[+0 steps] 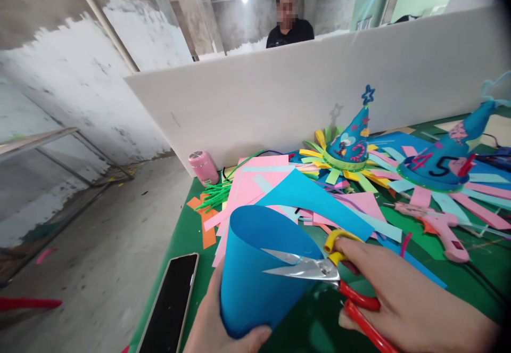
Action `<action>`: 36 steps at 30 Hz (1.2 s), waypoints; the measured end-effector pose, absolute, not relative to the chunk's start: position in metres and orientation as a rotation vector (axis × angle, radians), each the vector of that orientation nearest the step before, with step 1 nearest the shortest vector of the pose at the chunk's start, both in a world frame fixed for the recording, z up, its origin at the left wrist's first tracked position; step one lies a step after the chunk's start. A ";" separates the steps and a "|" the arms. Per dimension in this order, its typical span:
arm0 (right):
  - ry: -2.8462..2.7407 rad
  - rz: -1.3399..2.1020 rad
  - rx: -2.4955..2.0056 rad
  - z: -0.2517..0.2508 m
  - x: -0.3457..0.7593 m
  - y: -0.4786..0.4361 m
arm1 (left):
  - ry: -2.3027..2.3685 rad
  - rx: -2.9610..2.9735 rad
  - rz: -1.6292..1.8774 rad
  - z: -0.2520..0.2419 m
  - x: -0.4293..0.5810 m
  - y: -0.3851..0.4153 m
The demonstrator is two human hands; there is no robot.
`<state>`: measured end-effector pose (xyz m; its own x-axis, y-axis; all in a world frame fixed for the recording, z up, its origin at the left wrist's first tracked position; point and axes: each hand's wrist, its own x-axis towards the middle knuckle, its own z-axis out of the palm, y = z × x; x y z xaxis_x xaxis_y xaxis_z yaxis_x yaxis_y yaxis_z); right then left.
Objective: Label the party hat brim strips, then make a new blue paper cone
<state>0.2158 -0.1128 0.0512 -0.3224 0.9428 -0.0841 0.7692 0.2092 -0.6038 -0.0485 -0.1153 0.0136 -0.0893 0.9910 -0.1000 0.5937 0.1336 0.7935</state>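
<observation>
Rolled into a wide cone, a sheet of blue paper (255, 284) is held by my left hand (227, 326), thumb in front and fingers behind its left side. My right hand (399, 289) grips a pair of scissors (319, 269) with yellow and red handles. The scissor blades are apart, one reaching inside the rim of the blue cone and the other in front of its wall. Behind the cone lies a cut piece of blue paper (307, 196) on sheets of pink paper (265, 169).
Two decorated cone hats (347, 148) stand at the back right, with a pink glue gun (435, 225) before them. A phone (171, 300) lies at the table's left edge. Green pipe cleaners (215, 197) and a pink canister (203, 167) sit farther back. Behind a white partition (255, 103) is a person (290, 28).
</observation>
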 end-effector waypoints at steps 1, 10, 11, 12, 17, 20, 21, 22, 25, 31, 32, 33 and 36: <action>-2.189 0.827 -1.616 0.050 0.216 -0.112 | 1.777 1.525 0.767 0.014 -0.048 -0.115; -2.199 0.850 -1.600 0.049 0.217 -0.113 | 1.797 1.573 0.759 0.015 -0.048 -0.115; -2.198 0.826 -1.596 0.050 0.217 -0.113 | 1.803 1.578 0.758 0.015 -0.048 -0.115; -2.197 0.809 -1.593 0.050 0.217 -0.113 | 1.804 1.586 0.755 0.014 -0.048 -0.115; -2.192 0.869 -1.618 0.047 0.216 -0.112 | 1.807 1.622 0.756 0.013 -0.049 -0.115; -2.198 0.921 -1.645 0.045 0.215 -0.112 | 1.854 1.612 0.742 0.011 -0.050 -0.115; -2.200 0.935 -1.650 0.045 0.214 -0.113 | 1.863 1.610 0.739 0.011 -0.049 -0.115; -2.200 0.943 -1.650 0.045 0.214 -0.113 | 1.864 1.612 0.740 0.011 -0.049 -0.115; -2.190 0.920 -1.627 0.046 0.215 -0.113 | 1.845 1.633 0.742 0.013 -0.047 -0.115; -2.185 0.890 -1.619 0.046 0.214 -0.111 | 1.890 1.635 0.701 0.015 -0.045 -0.114; -2.187 0.904 -1.624 0.046 0.213 -0.110 | 1.884 1.641 0.707 0.015 -0.046 -0.114; -2.190 0.916 -1.630 0.046 0.213 -0.110 | 1.881 1.646 0.711 0.015 -0.046 -0.114; -2.190 0.939 -1.637 0.047 0.211 -0.109 | 1.901 1.645 0.718 0.015 -0.046 -0.114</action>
<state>0.2108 -0.1090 0.0474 -0.3375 0.9250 -0.1743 0.7639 0.1610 -0.6250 -0.0463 -0.1135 0.0153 -0.1261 0.9910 -0.0440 0.7147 0.1215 0.6888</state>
